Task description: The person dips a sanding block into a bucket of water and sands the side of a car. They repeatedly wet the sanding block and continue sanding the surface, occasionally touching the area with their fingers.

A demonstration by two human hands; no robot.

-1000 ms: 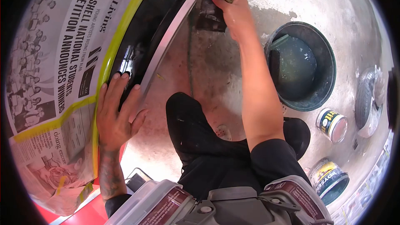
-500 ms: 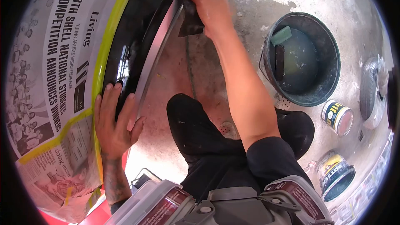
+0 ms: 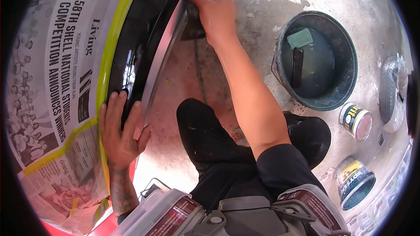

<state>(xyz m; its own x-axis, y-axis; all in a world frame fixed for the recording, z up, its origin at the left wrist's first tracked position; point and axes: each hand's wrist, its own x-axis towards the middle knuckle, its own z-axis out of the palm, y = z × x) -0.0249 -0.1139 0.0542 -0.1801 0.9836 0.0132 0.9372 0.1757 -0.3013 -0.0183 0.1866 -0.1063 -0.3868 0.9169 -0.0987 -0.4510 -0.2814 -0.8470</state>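
My left hand [image 3: 120,135] lies with fingers spread on the lower part of a glossy black curved panel [image 3: 151,13], beside the yellow-green masking tape [image 3: 106,70]. At the top, my right hand [image 3: 217,17] is closed around a dark, folded sheet of sandpaper [image 3: 192,24]. Its loose end hangs below my fingers. The fingertips of that hand are against the pale grey-pink edge strip [image 3: 168,39] that runs along the black panel. My grip hides part of the sandpaper.
Newspaper [image 3: 65,61] covers the surface at left. A black bucket [image 3: 280,54] of murky water stands on the concrete floor, holding a green sponge [image 3: 300,38] and a dark block [image 3: 297,67]. Nearby are a paint can [image 3: 356,122], a smaller pail [image 3: 356,188] and a tire-like object [image 3: 388,89].
My right hand with the sandpaper has shifted slightly left along the edge strip. My left hand stays on the panel. In the bucket, the sponge and block have drifted a little.
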